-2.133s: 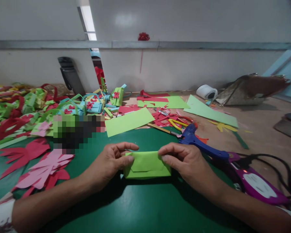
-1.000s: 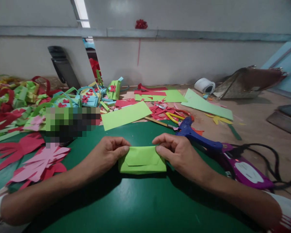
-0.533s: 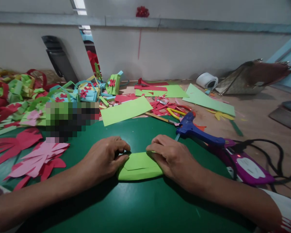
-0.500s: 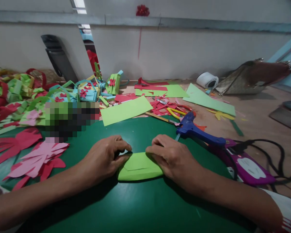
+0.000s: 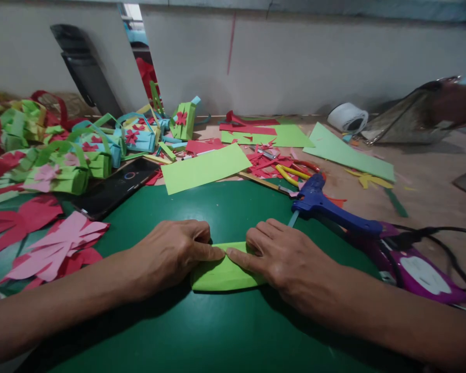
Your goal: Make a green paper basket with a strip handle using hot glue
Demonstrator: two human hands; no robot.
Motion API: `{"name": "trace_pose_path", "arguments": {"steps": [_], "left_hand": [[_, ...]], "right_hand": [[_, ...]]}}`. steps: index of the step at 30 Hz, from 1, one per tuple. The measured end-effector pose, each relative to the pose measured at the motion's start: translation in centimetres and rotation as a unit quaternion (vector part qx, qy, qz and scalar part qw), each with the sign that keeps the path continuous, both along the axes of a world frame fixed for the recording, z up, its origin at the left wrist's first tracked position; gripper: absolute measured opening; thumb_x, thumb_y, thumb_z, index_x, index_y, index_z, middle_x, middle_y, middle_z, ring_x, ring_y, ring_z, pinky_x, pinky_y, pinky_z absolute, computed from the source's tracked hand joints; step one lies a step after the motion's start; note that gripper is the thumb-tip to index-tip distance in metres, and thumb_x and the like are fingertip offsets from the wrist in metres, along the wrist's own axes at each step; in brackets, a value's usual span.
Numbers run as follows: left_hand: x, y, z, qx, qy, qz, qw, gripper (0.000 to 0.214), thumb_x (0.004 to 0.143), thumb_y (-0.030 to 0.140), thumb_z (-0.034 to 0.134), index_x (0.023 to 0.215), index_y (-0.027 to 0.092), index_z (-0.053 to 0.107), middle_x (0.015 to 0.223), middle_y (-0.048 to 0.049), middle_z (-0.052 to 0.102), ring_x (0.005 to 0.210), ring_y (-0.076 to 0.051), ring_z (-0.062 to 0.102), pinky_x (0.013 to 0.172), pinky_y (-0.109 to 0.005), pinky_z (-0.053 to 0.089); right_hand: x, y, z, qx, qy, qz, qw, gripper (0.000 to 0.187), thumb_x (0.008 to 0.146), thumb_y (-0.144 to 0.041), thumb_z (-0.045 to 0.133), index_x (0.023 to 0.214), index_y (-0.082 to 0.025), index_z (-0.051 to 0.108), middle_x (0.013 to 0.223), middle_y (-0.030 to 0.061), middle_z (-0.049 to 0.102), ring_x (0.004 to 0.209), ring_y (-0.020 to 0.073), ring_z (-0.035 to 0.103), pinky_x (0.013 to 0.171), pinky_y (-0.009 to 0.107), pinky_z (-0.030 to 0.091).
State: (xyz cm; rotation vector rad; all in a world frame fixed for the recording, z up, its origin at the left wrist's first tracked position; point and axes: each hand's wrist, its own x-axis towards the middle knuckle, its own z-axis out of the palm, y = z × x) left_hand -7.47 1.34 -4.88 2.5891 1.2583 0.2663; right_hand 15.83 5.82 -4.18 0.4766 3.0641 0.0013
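Observation:
A folded light-green paper piece (image 5: 223, 274) lies flat on the dark green mat (image 5: 225, 331) in front of me. My left hand (image 5: 171, 254) presses down on its left end, forefinger stretched along the top edge. My right hand (image 5: 283, 256) presses on its right end, and its forefinger points left until the two fingertips almost meet over the middle of the paper. Both hands cover most of the paper's upper part.
A blue glue gun (image 5: 334, 212) with a purple stand (image 5: 423, 272) and black cord lies right of my hand. A black phone (image 5: 114, 187), paper baskets (image 5: 62, 166), pink and red cut-outs (image 5: 58, 246), green sheets (image 5: 205, 168), scissors (image 5: 291, 173) and a tape roll (image 5: 347, 118) lie around.
The paper piece was held up on edge between both hands; it now lies flattened on the mat, and both forefingers have slid inward along its top. The view has tilted down.

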Motion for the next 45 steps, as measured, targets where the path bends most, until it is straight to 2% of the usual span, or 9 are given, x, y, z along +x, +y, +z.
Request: {"name": "trace_pose_path", "arguments": {"steps": [5, 9, 11, 17, 21, 26, 33, 41, 45], "left_hand": [[-0.1, -0.3, 0.4, -0.024, 0.042, -0.012, 0.999, 0.023, 0.097, 0.022, 0.039, 0.099, 0.025, 0.062, 0.078, 0.0010, 0.050, 0.065, -0.012, 0.044, 0.056, -0.026, 0.025], [-0.1, -0.8, 0.7, -0.042, 0.064, -0.030, 0.997, 0.025, 0.092, 0.018, 0.046, 0.116, 0.026, 0.052, 0.088, -0.0005, 0.052, 0.072, -0.017, 0.045, 0.060, -0.029, 0.030], [0.0, -1.1, 0.8, -0.058, 0.077, -0.031, 0.995, 0.028, 0.090, 0.017, 0.050, 0.117, 0.025, 0.050, 0.092, -0.0011, 0.053, 0.075, -0.018, 0.045, 0.061, -0.029, 0.033], [0.5, -0.8, 1.7, -0.092, 0.129, -0.027, 0.987, 0.031, 0.093, 0.017, 0.044, 0.123, 0.025, 0.046, 0.097, -0.0025, 0.053, 0.079, -0.019, 0.047, 0.067, -0.030, 0.040], [0.4, -0.6, 2.3, -0.103, 0.141, -0.019, 0.984, 0.025, 0.094, 0.018, 0.042, 0.117, 0.024, 0.050, 0.097, -0.0033, 0.054, 0.080, -0.020, 0.047, 0.067, -0.031, 0.042], [-0.2, -0.8, 2.1, -0.094, 0.126, -0.008, 0.987, 0.018, 0.092, 0.016, 0.046, 0.106, 0.022, 0.055, 0.098, -0.0041, 0.054, 0.082, -0.021, 0.046, 0.067, -0.032, 0.041], [-1.0, -1.3, 1.8, -0.061, 0.107, -0.004, 0.992, 0.017, 0.092, 0.017, 0.045, 0.099, 0.019, 0.060, 0.093, -0.0050, 0.057, 0.079, -0.022, 0.047, 0.065, -0.034, 0.040], [-1.8, -1.3, 1.4, 0.010, 0.053, -0.040, 0.998, 0.045, 0.098, 0.028, 0.018, 0.100, 0.017, 0.061, 0.089, -0.0074, 0.060, 0.071, -0.021, 0.046, 0.061, -0.033, 0.040], [-1.8, -1.1, 1.4, -0.001, 0.062, -0.032, 0.998, 0.034, 0.097, 0.021, 0.029, 0.100, 0.020, 0.062, 0.092, -0.0054, 0.061, 0.073, -0.020, 0.047, 0.063, -0.031, 0.040]], "right_hand": [[0.0, 0.1, -0.1, 0.009, -0.006, 0.004, 1.000, 0.038, 0.086, -0.015, 0.048, 0.123, -0.024, 0.046, 0.090, 0.0053, 0.052, 0.078, 0.0221, 0.042, 0.069, 0.036, 0.028], [0.1, 0.2, -0.4, 0.018, -0.005, 0.007, 1.000, 0.042, 0.086, -0.016, 0.049, 0.127, -0.025, 0.043, 0.094, 0.0059, 0.053, 0.083, 0.0232, 0.044, 0.073, 0.038, 0.030], [0.1, 0.2, -0.7, 0.026, 0.000, 0.004, 1.000, 0.043, 0.086, -0.018, 0.050, 0.128, -0.025, 0.043, 0.095, 0.0061, 0.053, 0.084, 0.0233, 0.045, 0.072, 0.038, 0.030], [-0.1, 0.3, -0.8, 0.033, -0.004, -0.001, 0.999, 0.047, 0.085, -0.020, 0.053, 0.130, -0.024, 0.042, 0.097, 0.0064, 0.055, 0.085, 0.0240, 0.047, 0.073, 0.039, 0.032], [-0.2, 0.4, -0.4, 0.040, -0.006, 0.000, 0.999, 0.040, 0.084, -0.021, 0.053, 0.124, -0.023, 0.048, 0.091, 0.0053, 0.057, 0.082, 0.0229, 0.048, 0.074, 0.039, 0.032], [0.1, 0.6, 0.1, 0.058, 0.012, -0.008, 0.998, 0.028, 0.081, -0.023, 0.058, 0.109, -0.021, 0.056, 0.081, 0.0028, 0.057, 0.074, 0.0205, 0.048, 0.082, 0.044, 0.030], [1.5, 0.6, 0.0, 0.080, 0.014, -0.023, 0.996, 0.034, 0.076, -0.018, 0.062, 0.110, -0.021, 0.058, 0.082, 0.0006, 0.056, 0.077, 0.0203, 0.047, 0.098, 0.056, 0.016], [2.2, 0.7, -0.1, 0.125, 0.024, -0.018, 0.992, 0.024, 0.075, -0.015, 0.060, 0.099, -0.017, 0.062, 0.082, 0.0022, 0.056, 0.077, 0.0214, 0.046, 0.097, 0.057, 0.018], [2.0, 0.9, -0.1, 0.132, 0.036, 0.000, 0.991, 0.016, 0.080, -0.015, 0.055, 0.093, -0.016, 0.063, 0.077, 0.0023, 0.056, 0.072, 0.0202, 0.045, 0.095, 0.056, 0.021]]}}
